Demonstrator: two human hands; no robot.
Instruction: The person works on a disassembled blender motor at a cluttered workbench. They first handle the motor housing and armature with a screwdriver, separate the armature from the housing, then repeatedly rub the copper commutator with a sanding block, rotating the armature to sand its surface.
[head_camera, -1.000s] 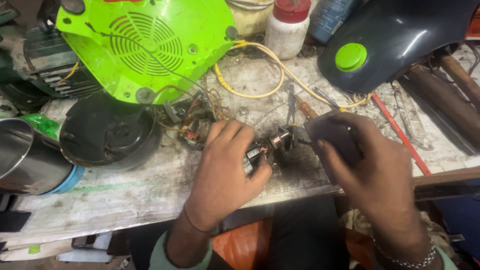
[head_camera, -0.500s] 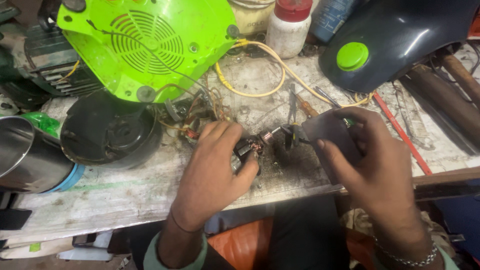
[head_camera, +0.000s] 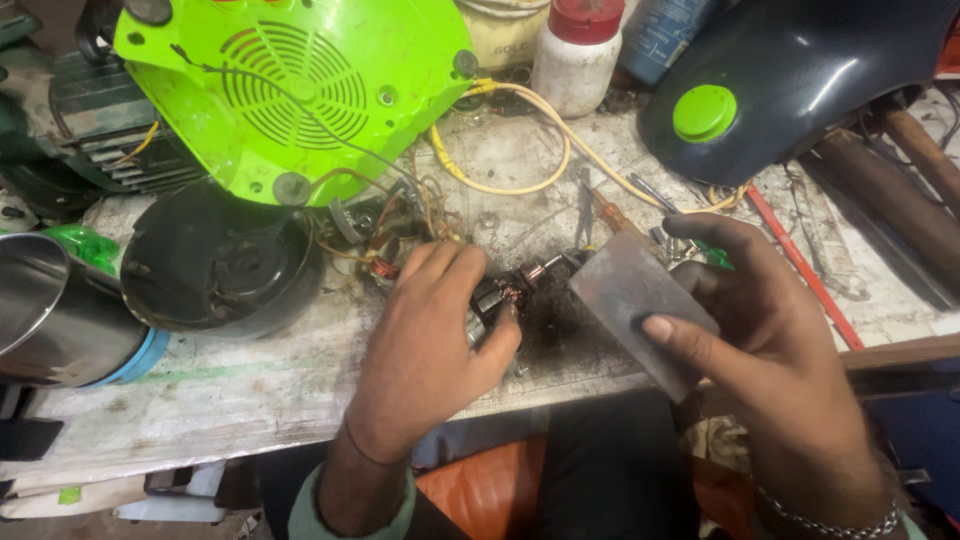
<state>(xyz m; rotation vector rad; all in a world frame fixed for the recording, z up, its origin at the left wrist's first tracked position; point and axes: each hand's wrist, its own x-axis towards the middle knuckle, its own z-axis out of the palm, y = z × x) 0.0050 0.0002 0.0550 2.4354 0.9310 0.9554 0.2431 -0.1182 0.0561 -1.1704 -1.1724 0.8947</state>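
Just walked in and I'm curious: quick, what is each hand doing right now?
Left hand: closed around a small copper-wound motor rotor.
Right hand: gripping a flat grey rectangular block, held against the rotor's end.

The left hand (head_camera: 425, 350) covers most of the motor part (head_camera: 505, 293); the steel pot (head_camera: 50, 310) is cut by the left edge; the white bottle (head_camera: 578, 55) loses its top.

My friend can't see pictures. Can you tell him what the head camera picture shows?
Two bare hands work over a dirty workbench: the left hand grips a small motor armature with copper windings, while the right hand holds a flat grey block against its end. Behind them lie a bright green appliance housing, a black round base, yellow wires and a white bottle with a red cap.
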